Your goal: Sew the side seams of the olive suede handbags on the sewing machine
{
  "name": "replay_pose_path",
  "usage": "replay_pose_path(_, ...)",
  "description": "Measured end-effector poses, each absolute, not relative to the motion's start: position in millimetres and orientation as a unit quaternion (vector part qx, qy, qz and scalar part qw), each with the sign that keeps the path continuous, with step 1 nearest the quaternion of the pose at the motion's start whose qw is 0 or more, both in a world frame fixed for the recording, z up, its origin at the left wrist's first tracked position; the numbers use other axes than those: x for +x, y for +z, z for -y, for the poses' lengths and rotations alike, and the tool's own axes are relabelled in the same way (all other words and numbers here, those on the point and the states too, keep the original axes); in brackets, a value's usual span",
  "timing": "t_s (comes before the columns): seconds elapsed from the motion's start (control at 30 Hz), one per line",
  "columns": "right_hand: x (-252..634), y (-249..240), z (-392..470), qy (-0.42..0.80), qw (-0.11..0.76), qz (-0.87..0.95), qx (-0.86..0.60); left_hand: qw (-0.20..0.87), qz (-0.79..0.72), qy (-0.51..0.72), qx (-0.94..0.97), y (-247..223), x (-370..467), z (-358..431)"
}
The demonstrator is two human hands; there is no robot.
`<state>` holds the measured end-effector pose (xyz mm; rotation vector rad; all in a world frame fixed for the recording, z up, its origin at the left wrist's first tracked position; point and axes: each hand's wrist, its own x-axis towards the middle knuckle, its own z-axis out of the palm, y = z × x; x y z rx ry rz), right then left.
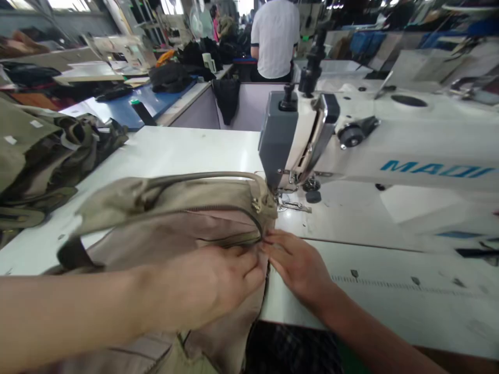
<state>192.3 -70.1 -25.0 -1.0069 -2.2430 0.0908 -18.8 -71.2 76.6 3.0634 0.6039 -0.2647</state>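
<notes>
A khaki fabric bag (171,234), partly sewn, with a dark zipper along its curved side and a pale inner lining, lies on the white sewing table. Across the lining rests my left hand (218,283), its fingers bent together on the cloth near the right edge. My right hand (300,265) pinches that same edge, close beside the left fingertips. Just beyond both hands, the bag's far corner reaches the needle and presser foot (286,200) of the sewing machine (351,135). The fingertips are partly hidden in the folds.
Olive fabric pieces (47,150) are piled at the left. A ruler scale (382,283) runs along the table's right front. A thread spool (142,111) stands near the far left corner. Beyond the table, a person in a white shirt (275,41) faces away.
</notes>
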Motion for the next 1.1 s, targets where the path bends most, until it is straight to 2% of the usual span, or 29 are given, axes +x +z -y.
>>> replay_pose_path(0.13,181,-25,90,0.008,0.360,0.842,-0.403,-0.071,-0.096,-0.044,0.992,58,-7,61)
replay_pose_path(0.23,172,-25,99,0.022,0.358,0.839,-0.409,-0.136,-0.150,-0.047,0.978,61,-11,54)
replay_pose_path(0.4,166,-24,112,0.076,0.357,0.844,-0.392,-0.203,-0.290,-0.126,0.927,72,-22,37)
replay_pose_path(0.57,167,-24,115,0.110,0.361,0.842,-0.386,-0.047,-0.290,-0.189,0.937,52,-32,27)
replay_pose_path(0.73,164,-18,130,0.139,0.343,0.840,-0.396,0.103,-0.271,-0.124,0.949,39,-41,19)
replay_pose_path(0.83,158,-14,143,0.177,0.332,0.837,-0.398,0.123,-0.263,-0.100,0.952,39,-42,15)
replay_pose_path(1.0,156,-11,141,0.143,0.369,0.844,-0.362,0.132,-0.266,-0.116,0.948,41,-38,17)
replay_pose_path(1.1,170,-4,133,0.173,0.362,0.858,-0.319,0.130,-0.288,-0.126,0.941,40,-31,23)
